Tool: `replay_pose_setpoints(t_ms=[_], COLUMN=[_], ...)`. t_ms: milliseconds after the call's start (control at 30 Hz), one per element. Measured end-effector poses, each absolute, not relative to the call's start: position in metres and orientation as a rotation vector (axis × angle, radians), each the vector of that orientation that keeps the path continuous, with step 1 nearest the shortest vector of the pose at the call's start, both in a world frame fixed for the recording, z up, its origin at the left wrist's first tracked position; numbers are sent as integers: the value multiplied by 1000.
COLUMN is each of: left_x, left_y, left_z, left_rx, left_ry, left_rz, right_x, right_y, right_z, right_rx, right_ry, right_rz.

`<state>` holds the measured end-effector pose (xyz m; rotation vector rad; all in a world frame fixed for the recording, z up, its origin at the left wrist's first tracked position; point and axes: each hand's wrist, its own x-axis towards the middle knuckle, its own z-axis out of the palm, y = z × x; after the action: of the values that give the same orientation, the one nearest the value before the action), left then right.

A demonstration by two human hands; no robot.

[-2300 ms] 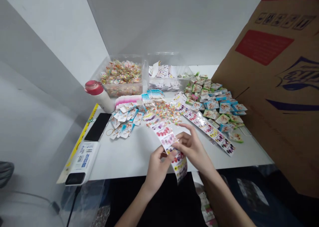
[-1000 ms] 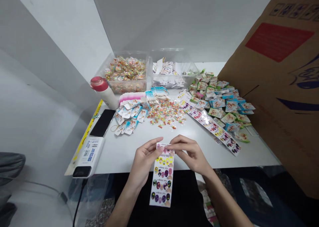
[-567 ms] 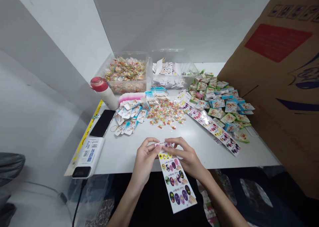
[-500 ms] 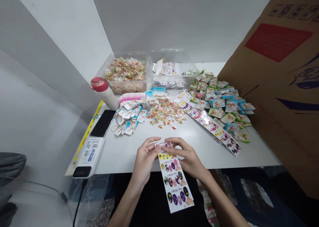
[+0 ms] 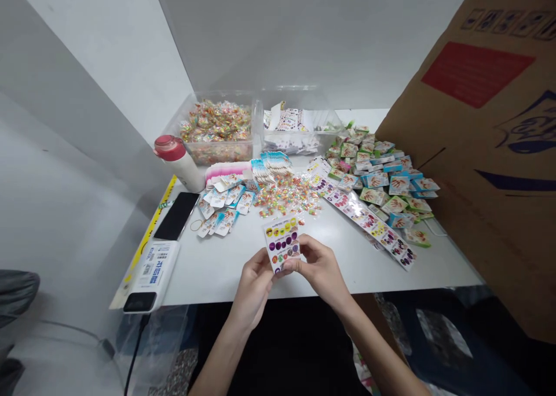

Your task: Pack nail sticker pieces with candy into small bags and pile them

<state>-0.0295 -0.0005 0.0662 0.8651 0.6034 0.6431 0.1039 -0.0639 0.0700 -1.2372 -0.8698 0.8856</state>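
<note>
A nail sticker sheet [image 5: 283,242] with rows of yellow, purple and mixed nail designs stands tilted up between my two hands, above the table's front edge. My left hand [image 5: 256,280] pinches its lower left corner. On the lower right, my right hand [image 5: 319,268] grips it with the thumb on the printed face and fingers behind. Beyond the sheet lies a heap of small clear packets with colourful contents [image 5: 289,193]. Long sticker strips [image 5: 369,219] lie diagonally to the right of my hands.
Small filled boxes [image 5: 386,182] are heaped at the right, beside a big cardboard carton [image 5: 469,153]. Flat cards [image 5: 226,205], a phone [image 5: 177,216], a power bank [image 5: 153,274] and a red-capped bottle [image 5: 179,161] are on the left. Clear bins [image 5: 230,151] stand behind.
The long sticker strip that hung down toward my lap now shows as a short, upright piece; the part below my hands is gone from view. Both hands have shifted slightly downward.
</note>
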Motion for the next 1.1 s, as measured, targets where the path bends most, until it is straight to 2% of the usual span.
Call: replay_pose_setpoints(t_ms=[133, 367, 600, 867, 1100], left_x=[-35, -38, -38, -46, -42], left_y=[-2, 2, -2, 5, -1], left_z=[66, 71, 62, 78, 89], left_rx=[885, 998, 982, 964, 1153], left_ry=[550, 644, 594, 673, 717], left_rz=[670, 701, 717, 603, 519], right_x=[96, 99, 106, 124, 121], right_y=[-61, -66, -72, -87, -79], right_z=[70, 73, 77, 80, 76], right_rx=[-1174, -1144, -1243, -1137, -1284], right_ry=[-696, -717, -787, -1190, -858], right_rz=[980, 1049, 934, 1039, 1073])
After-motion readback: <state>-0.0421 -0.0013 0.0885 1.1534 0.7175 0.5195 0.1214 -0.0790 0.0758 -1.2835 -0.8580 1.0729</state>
